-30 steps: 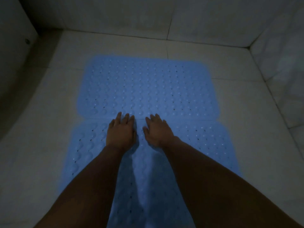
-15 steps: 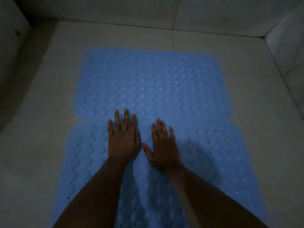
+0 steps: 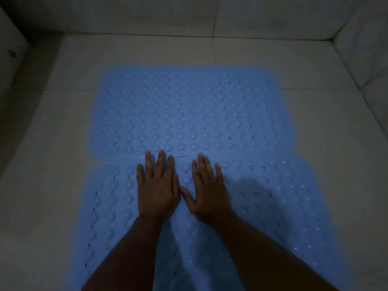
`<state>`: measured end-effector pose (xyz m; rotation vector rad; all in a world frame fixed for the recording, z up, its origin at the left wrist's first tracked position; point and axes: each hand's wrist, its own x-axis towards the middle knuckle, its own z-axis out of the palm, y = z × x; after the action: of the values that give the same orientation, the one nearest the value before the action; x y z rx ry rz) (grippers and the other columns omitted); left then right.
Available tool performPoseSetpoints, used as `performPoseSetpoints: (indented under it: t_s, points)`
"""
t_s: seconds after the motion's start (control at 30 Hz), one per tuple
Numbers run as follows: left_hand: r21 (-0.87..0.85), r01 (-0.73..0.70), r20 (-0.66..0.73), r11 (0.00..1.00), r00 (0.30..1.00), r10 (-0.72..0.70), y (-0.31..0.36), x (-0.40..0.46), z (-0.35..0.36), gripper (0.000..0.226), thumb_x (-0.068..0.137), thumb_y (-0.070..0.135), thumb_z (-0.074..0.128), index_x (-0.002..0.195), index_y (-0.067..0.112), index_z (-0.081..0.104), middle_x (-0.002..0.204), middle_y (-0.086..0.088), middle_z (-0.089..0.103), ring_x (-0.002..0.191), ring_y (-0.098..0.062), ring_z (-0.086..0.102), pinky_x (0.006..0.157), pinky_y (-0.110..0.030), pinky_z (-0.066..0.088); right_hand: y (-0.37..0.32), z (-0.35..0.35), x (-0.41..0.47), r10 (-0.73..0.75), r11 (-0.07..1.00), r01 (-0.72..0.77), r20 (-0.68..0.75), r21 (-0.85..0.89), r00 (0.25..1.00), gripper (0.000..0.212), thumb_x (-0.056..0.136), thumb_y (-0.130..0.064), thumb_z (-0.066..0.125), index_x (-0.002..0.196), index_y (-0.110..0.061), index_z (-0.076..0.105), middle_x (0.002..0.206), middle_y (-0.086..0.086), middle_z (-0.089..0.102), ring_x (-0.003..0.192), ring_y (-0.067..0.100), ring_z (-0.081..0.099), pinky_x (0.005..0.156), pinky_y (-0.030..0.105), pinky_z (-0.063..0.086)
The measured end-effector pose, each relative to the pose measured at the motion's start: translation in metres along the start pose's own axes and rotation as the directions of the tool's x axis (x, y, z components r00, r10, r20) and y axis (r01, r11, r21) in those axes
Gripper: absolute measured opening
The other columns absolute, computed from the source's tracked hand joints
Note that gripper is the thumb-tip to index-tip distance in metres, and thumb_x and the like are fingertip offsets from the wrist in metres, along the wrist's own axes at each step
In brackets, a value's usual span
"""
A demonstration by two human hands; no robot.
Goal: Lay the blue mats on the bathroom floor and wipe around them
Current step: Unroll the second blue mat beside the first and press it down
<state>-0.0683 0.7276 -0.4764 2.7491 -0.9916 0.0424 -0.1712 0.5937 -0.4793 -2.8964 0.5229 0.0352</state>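
Note:
Two blue bubbled mats lie flat on the pale tiled floor, edge to edge. The far mat [image 3: 193,110] stretches across the middle of the view. The near mat [image 3: 283,202] runs down to the bottom edge, partly hidden under my forearms. My left hand [image 3: 157,190] presses flat on the near mat with straight fingers, its fingertips reaching the seam between the mats. My right hand [image 3: 207,190] lies flat beside it, fingers spread, thumb nearly touching the left hand. Neither hand holds anything.
Bare pale floor tiles [image 3: 315,66] surround the mats on the left, right and far sides. Tiled walls [image 3: 262,15] rise at the back and on the right. A dark raised edge [image 3: 19,85] runs along the left. The light is dim.
Both hands have slid back toward me from the seam and flattened out, fingers straighter and more spread. The camera has dropped closer to the mats.

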Motion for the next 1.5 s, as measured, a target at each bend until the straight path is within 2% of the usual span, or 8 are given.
performPoseSetpoints:
  t_s: [0.2,0.3,0.5,0.67,0.9,1.17,1.37,1.5]
  points:
    - [0.057,0.066,0.055,0.996,0.996,-0.069,0.001,0.011,-0.017,0.062,0.102,0.043,0.024,0.153,0.015,0.044,0.165,-0.009,0.034,0.157,-0.036,0.009,0.122,-0.062,0.022,0.004,-0.035,0.024,-0.019,0.997,-0.012,0.371,0.082,0.928,0.081,0.099,-0.055,0.035,0.161,-0.011,0.006,0.170,0.010,-0.007,0.157,0.023,-0.008,0.125,0.056,-0.001]
    - [0.061,0.063,0.095,0.996,0.993,-0.068,0.023,0.017,-0.041,0.064,0.101,0.044,0.021,0.156,0.017,0.041,0.165,-0.007,0.033,0.158,-0.035,0.006,0.124,-0.061,0.016,0.012,-0.105,0.058,0.033,0.999,-0.028,0.537,-0.018,0.843,0.060,0.097,-0.038,0.043,0.151,-0.014,0.035,0.163,0.009,0.030,0.153,0.026,0.021,0.122,0.063,0.004]
    - [0.028,0.087,0.174,0.996,0.981,-0.091,0.082,0.022,-0.048,0.064,0.101,0.043,0.022,0.159,0.019,0.034,0.168,-0.007,0.026,0.158,-0.036,0.004,0.124,-0.059,0.011,0.070,-0.172,0.060,0.179,0.975,-0.215,0.359,0.062,0.916,0.049,0.095,-0.029,0.048,0.140,-0.011,0.053,0.150,0.016,0.049,0.134,0.035,0.050,0.113,0.042,0.041]
    - [-0.024,-0.024,0.319,0.999,0.947,0.031,0.130,0.016,-0.030,0.063,0.106,0.043,0.032,0.162,0.019,0.018,0.172,-0.004,0.008,0.158,-0.033,-0.010,0.126,-0.055,0.003,0.119,-0.162,0.027,0.238,0.947,-0.297,0.351,0.125,0.906,0.053,0.102,-0.031,0.045,0.152,-0.013,0.042,0.159,0.011,0.039,0.144,0.031,0.040,0.120,0.041,0.033]
    - [-0.056,-0.116,0.390,0.992,0.912,0.129,0.163,0.014,0.007,0.075,0.105,0.056,0.022,0.164,0.014,0.003,0.171,-0.009,-0.014,0.156,-0.031,-0.021,0.126,-0.054,-0.007,0.149,-0.117,-0.005,0.226,0.936,-0.260,0.160,0.237,0.961,0.041,0.096,-0.033,0.057,0.135,-0.021,0.062,0.149,0.009,0.052,0.143,0.030,0.041,0.115,0.050,0.037]
    - [-0.046,-0.131,0.166,0.990,0.977,0.137,0.161,0.001,0.039,0.085,0.102,0.068,0.023,0.163,0.009,0.016,0.172,-0.010,0.003,0.159,-0.026,-0.009,0.127,-0.055,0.007,0.165,-0.084,0.017,0.196,0.935,-0.161,-0.082,0.316,0.977,0.039,0.087,-0.032,0.055,0.121,-0.019,0.070,0.141,0.011,0.060,0.141,0.037,0.043,0.114,0.057,0.036]
    - [-0.051,-0.122,0.177,0.991,0.976,0.129,0.160,0.005,0.042,0.083,0.101,0.065,0.027,0.162,0.009,0.022,0.172,-0.009,0.007,0.159,-0.024,-0.005,0.127,-0.053,0.007,0.179,-0.073,0.023,0.264,0.923,-0.168,-0.252,0.347,0.931,0.037,0.082,-0.025,0.055,0.115,-0.019,0.071,0.130,0.009,0.065,0.130,0.037,0.053,0.107,0.059,0.042]
    - [-0.107,-0.034,0.292,0.994,0.954,0.064,0.170,0.016,0.027,0.084,0.098,0.066,0.027,0.162,0.012,0.021,0.172,-0.007,0.006,0.159,-0.023,-0.005,0.128,-0.052,0.000,0.181,-0.086,0.025,0.264,0.914,-0.189,-0.173,0.359,0.949,0.035,0.087,-0.012,0.058,0.119,-0.018,0.071,0.140,0.011,0.059,0.140,0.034,0.044,0.117,0.049,0.034]
